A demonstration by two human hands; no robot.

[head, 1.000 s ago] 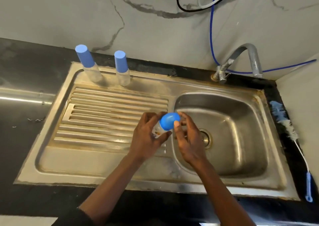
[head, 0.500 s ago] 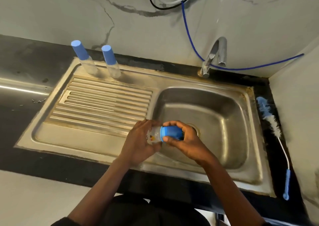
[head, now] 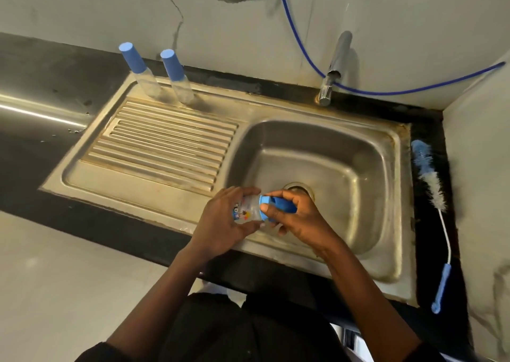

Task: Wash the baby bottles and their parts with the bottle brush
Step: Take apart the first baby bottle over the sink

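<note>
The bottle (head: 247,209), now tipped sideways over the sink (head: 317,113): left fingers (head: 242,192) hold its body, right fingers (head: 287,196) wrap the cap (head: 280,206), probably unscrewing it.

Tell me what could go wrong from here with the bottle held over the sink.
The blue cap, gripped by the right hand, may come off suddenly and fall toward the open drain. The bottle brush lies on the counter right of the sink, so fetching it means holding the bottle with the left hand alone, and it might slip.
</note>
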